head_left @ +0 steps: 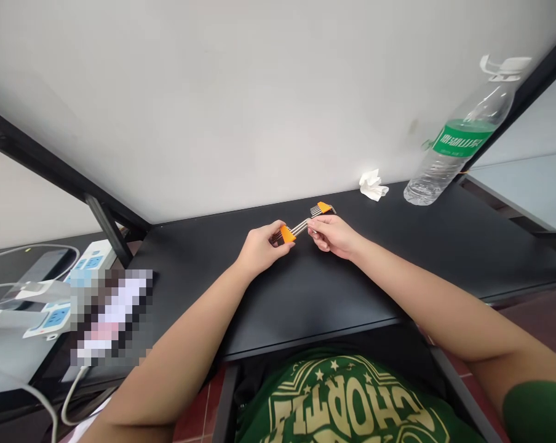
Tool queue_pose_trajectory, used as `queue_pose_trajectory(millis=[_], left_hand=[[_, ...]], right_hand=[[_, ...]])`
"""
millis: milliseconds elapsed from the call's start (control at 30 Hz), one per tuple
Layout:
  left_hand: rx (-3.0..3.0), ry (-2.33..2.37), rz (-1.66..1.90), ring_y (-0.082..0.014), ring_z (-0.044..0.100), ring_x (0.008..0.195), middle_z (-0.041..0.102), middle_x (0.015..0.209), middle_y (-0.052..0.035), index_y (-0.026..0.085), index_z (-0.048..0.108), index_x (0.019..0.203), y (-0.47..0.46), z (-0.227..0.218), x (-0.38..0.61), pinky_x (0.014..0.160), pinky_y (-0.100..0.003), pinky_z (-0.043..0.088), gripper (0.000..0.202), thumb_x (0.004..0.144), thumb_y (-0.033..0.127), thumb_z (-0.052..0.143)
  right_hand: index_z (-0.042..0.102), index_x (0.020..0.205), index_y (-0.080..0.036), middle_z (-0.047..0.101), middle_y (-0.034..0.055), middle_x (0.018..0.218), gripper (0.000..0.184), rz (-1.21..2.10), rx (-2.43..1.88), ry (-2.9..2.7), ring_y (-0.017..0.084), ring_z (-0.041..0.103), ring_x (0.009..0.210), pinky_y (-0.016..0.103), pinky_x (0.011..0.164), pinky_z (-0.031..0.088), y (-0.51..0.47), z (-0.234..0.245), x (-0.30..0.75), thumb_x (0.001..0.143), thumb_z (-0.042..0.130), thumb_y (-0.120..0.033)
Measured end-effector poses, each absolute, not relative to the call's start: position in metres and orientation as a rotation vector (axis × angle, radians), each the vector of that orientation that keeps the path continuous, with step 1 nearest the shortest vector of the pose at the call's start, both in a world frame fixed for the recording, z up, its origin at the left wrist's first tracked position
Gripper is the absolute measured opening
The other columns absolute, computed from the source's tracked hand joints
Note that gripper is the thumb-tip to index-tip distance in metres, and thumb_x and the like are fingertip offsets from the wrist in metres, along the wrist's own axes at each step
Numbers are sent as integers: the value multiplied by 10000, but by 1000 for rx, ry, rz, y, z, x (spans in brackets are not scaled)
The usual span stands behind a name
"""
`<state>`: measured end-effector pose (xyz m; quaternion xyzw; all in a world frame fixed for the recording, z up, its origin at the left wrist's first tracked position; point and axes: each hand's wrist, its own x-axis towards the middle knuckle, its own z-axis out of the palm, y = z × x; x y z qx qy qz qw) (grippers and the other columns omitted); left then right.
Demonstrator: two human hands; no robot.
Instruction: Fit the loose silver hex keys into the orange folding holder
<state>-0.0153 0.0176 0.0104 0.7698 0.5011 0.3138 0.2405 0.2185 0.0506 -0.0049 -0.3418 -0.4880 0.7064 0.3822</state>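
Observation:
My left hand (265,247) grips an orange hex key holder (288,234) between thumb and fingers, above the middle of the black desk. Several silver hex keys (301,227) stick out of the holder toward the right. At their far ends, my right hand (332,234) is closed, with thumb and fingers pinching the metal. How many keys it pinches is hidden by the fingers. Just behind the right hand, a second orange holder (324,207) with several hex keys lies on the desk.
A clear bottle (462,138) with a green label stands at the back right, near crumpled white tissue (373,185). White power strips (93,261) with cables and a blurred-out phone-like object (116,311) lie at left. The wall (241,111) borders the black desk (278,317).

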Motion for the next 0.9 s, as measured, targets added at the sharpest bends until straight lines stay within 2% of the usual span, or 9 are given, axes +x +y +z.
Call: queue_pose_trajectory(millis=[167, 300, 500, 600, 700, 900], left_hand=[[2159, 1511, 773, -124, 510, 638, 600, 729, 53, 251, 646, 957, 23, 8, -26, 629, -254, 420, 207, 801, 359, 730], [2121, 1579, 759, -136, 541, 662, 635, 769, 34, 249, 663, 966, 29, 5, -36, 640, -258, 433, 211, 805, 374, 722], [2124, 1574, 739, -132, 520, 659, 613, 756, 44, 259, 657, 994, 29, 4, -34, 645, -259, 423, 227, 813, 379, 726], [2126, 1569, 733, -127, 511, 656, 605, 750, 47, 259, 654, 986, 28, 5, -32, 642, -257, 412, 220, 818, 379, 728], [2130, 1563, 743, -121, 498, 652, 600, 747, 52, 258, 653, 978, 27, 6, -32, 634, -251, 401, 209, 817, 367, 730], [2146, 1548, 736, -120, 493, 643, 598, 743, 50, 250, 659, 976, 27, 6, -31, 629, -250, 401, 208, 814, 356, 735]], right_hand=[[581, 731, -180, 473, -35, 648, 433, 1759, -950, -1191, 57, 402, 442, 206, 371, 285, 58, -8, 226, 848, 816, -524], [584, 723, -175, 481, -21, 640, 385, 1677, -1206, -1286, 62, 405, 437, 206, 360, 271, 66, -7, 235, 892, 781, -460], [579, 724, -202, 529, -3, 623, 383, 1348, -1570, -1677, 101, 446, 424, 256, 405, 325, 70, -4, 239, 983, 637, -478], [580, 705, -207, 620, 36, 692, 387, 1013, -1721, -2001, 149, 552, 554, 279, 523, 391, 69, 1, 240, 1010, 574, -445], [563, 686, -204, 677, 78, 804, 396, 721, -1796, -2245, 195, 607, 691, 304, 596, 396, 68, 8, 242, 1019, 530, -415], [631, 742, -210, 699, 118, 864, 391, 642, -1919, -2393, 252, 641, 756, 340, 618, 399, 67, 16, 247, 1000, 540, -490]])
